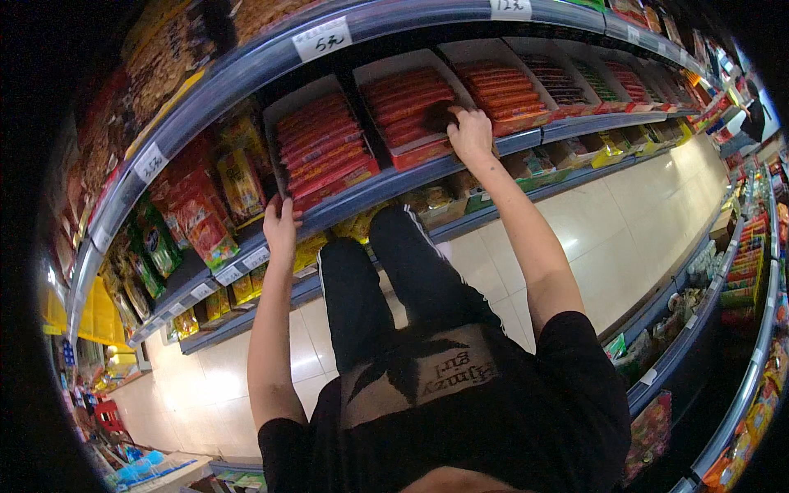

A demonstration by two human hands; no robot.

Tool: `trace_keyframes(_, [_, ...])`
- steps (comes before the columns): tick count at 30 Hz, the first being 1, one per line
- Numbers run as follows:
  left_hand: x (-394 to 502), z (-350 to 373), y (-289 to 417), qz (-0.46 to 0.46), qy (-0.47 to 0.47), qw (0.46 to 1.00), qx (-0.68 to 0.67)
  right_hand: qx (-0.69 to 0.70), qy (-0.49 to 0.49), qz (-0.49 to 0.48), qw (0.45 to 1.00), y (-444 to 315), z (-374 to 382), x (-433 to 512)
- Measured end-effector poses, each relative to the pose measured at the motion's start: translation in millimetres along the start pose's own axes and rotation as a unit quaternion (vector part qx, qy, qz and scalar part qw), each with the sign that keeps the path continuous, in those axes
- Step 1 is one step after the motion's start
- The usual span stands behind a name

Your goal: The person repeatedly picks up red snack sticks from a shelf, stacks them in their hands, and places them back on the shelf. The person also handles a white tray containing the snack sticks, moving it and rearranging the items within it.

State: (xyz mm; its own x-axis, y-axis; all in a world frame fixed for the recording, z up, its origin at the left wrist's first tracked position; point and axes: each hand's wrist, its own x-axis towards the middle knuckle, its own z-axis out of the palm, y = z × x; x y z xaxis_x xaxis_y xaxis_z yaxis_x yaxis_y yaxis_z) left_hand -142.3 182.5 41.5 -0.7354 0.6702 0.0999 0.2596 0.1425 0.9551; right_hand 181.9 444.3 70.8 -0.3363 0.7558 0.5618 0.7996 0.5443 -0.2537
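My left hand is at the shelf edge, its spread fingers against the front left corner of an open display box. Flat red snack packets stand in rows inside this box. Further right, my right hand has its fingers bent at the front right corner of a second box, which also holds red packets. A dark patch lies over the packets by those fingertips; whether it is shadow or an object is unclear. What the right fingertips touch is hidden.
A box of orange-red packets adjoins on the right, with more boxes beyond. Bagged snacks hang or stand to the left. The upper shelf rail juts out above, bearing price tags. My knees are close to the lower shelf.
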Motion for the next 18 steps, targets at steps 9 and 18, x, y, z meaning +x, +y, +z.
trace_keyframes(9, [-144,17,-32,0.153,-0.025,0.980,0.129,0.166,0.249,-0.015,0.954,66,-29,18])
trace_keyframes(18, [-170,23,-33,0.255,-0.142,0.868,0.401,-0.220,-0.019,0.054,0.974,152,-48,69])
